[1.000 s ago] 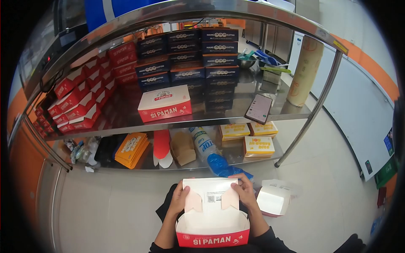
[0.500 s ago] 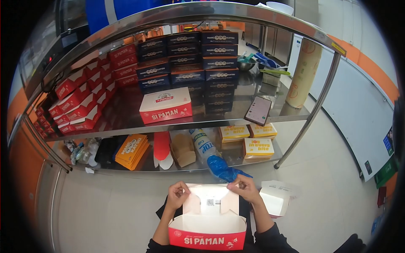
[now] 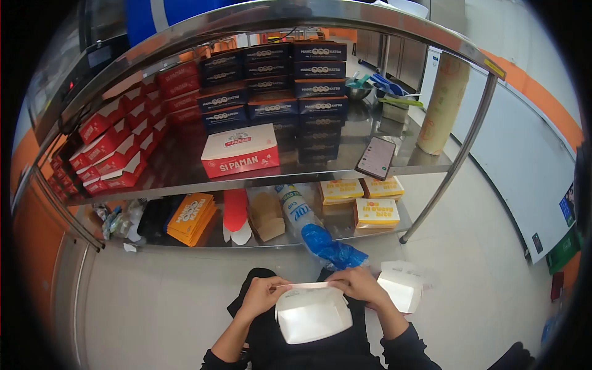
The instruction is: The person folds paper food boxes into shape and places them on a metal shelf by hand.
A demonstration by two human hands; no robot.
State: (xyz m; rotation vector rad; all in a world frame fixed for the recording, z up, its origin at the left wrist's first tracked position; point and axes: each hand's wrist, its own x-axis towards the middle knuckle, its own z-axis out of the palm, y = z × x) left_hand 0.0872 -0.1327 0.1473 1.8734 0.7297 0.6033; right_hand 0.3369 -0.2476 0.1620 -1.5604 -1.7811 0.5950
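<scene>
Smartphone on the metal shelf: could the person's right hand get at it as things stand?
Probably, once freed: the right hand is pinching the open carton, but the smartphone lies uncovered near the metal shelf's front edge. Actual reach is hard to judge.

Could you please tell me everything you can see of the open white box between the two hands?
The open white box looks like smooth, thin paperboard with a slight sheen. Its hollow inside faces the camera, with sloping walls around a flat base, and nothing shows in it. Its outer faces are hidden. It is tilted above the person's black-clothed lap. The left hand and right hand pinch its far edge, near opposite ends.
</scene>
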